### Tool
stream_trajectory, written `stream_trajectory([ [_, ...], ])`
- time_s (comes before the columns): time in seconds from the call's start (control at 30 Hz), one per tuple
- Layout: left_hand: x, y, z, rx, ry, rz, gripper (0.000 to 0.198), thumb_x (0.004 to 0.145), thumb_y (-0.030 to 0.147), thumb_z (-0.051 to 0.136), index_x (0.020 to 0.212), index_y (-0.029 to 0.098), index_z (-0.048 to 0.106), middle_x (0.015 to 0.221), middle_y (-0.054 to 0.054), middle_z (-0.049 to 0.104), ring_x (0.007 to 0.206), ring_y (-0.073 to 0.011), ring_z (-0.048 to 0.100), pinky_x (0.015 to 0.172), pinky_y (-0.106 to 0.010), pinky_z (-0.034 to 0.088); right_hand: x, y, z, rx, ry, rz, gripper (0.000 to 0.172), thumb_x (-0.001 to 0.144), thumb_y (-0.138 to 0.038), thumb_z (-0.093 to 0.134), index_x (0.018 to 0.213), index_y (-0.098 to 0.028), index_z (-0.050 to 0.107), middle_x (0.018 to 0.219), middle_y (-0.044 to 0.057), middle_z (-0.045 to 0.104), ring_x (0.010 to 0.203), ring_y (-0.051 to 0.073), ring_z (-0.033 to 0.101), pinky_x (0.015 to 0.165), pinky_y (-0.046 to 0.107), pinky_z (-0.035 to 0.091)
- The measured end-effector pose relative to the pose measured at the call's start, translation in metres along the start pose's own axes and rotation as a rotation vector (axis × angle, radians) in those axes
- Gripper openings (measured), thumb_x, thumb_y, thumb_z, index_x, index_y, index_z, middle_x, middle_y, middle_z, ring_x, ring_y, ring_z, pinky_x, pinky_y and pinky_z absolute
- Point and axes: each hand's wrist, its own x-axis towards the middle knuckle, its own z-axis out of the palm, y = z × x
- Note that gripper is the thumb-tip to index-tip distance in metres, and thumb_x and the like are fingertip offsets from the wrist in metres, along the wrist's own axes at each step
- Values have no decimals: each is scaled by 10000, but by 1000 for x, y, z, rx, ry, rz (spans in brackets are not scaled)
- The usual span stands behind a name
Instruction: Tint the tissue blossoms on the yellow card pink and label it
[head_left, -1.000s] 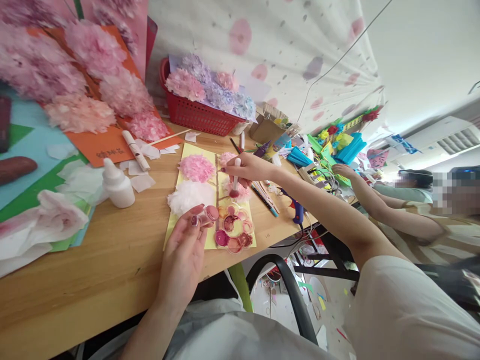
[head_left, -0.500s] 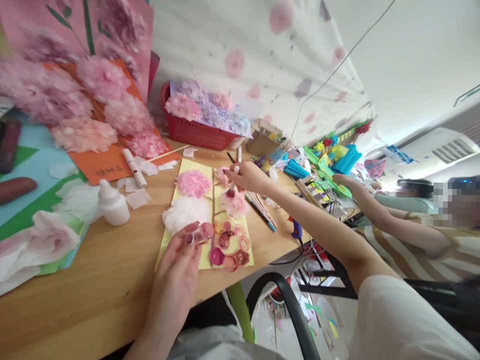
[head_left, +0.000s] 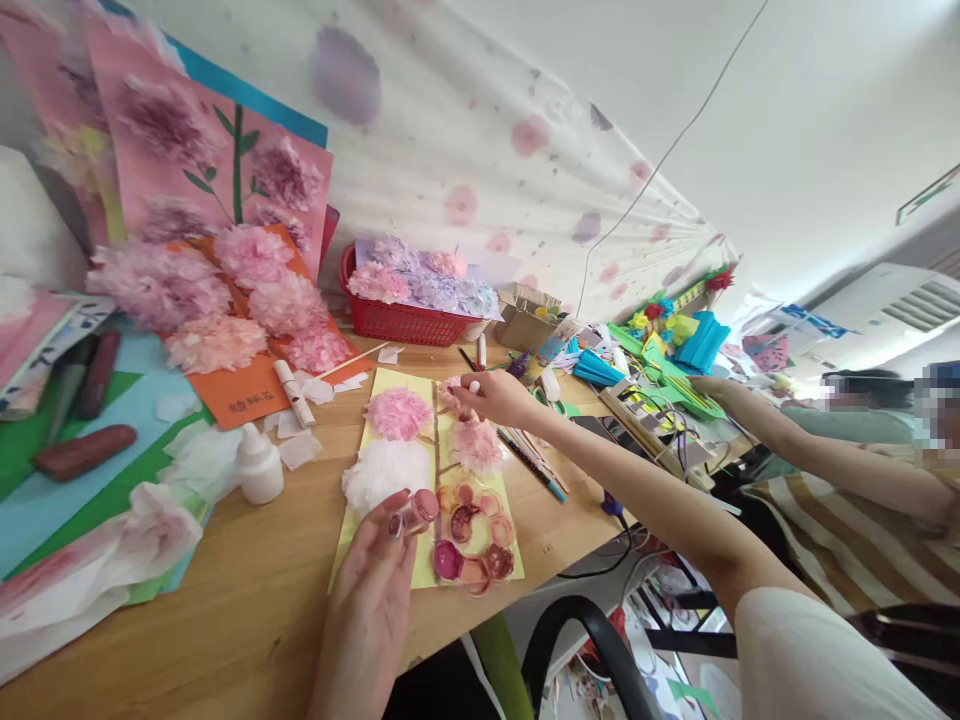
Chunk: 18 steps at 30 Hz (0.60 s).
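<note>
My left hand (head_left: pixel 375 580) is closed on a small clear pot (head_left: pixel 421 508) with pink colour in it, held above the near part of a yellow card (head_left: pixel 346 545). Over the card's far right side, my right hand (head_left: pixel 501 398) pinches a brush (head_left: pixel 475 387) with a white handle end; its bristles are hard to make out near a pink tissue flower (head_left: pixel 477 445). Left of them on the card lie a brighter pink flower (head_left: pixel 399 413) and a fluffy white one (head_left: pixel 384 474). A flower-shaped palette (head_left: pixel 474 538) with pink, magenta and brown stains covers the near right corner.
A white glue bottle (head_left: pixel 259 470) stands left of the card, near paper scraps (head_left: pixel 300 450). Pens (head_left: pixel 531 465) lie to the right. Behind are a red basket (head_left: pixel 409 322) of flowers and an orange flower card (head_left: pixel 232 390). A co-worker's arm (head_left: pixel 787 430) reaches in at right.
The view has shifted, so the table things sit lower and further right. My right hand has moved slightly over the right-hand flowers, with the brush less visible. My left hand still holds the pot.
</note>
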Motion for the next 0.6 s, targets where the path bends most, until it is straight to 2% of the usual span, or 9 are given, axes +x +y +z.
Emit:
stream_trajectory([
  [0.1,0,2,3,-28,5,34,466,560,317,940,972,192,763,1089,-85,757,1103,-199,699,968,-230,551,-12,-7,-1,215,-39,-43,363,925,-331,563,596,-180,590,390,-31,549,356,95,503,426,207,379],
  [0.23,-1,5,8,-66,14,40,474,517,285,964,941,193,775,1048,-63,758,998,-161,717,914,-217,574,-49,-19,9,681,128,-247,299,925,-384,560,694,-195,581,404,-60,533,353,93,492,412,208,386],
  [0.3,-1,5,9,-62,19,35,492,508,277,973,951,194,776,1065,-59,754,982,-151,714,913,-221,577,-68,-24,20,700,203,-301,291,929,-381,581,702,-199,566,432,-57,563,390,92,527,438,202,403],
  [0.4,-2,5,10,-38,55,32,512,491,288,983,952,203,777,1066,-49,753,951,-145,716,906,-236,587,-89,-26,37,633,189,-293,305,934,-376,588,687,-197,567,457,-40,599,412,90,540,438,197,397],
  [0.53,-6,4,9,56,51,73,510,545,332,966,1003,224,769,1109,-40,747,1001,-139,709,918,-204,567,-98,-23,46,723,312,-298,344,944,-425,556,687,-198,586,436,-47,578,394,88,515,437,202,397],
  [0.6,-8,4,9,126,34,108,491,580,357,951,1015,227,763,1107,-40,746,1042,-141,701,923,-188,554,-100,-21,45,723,303,-274,341,928,-417,585,667,-197,583,432,-44,578,388,89,510,420,201,381],
])
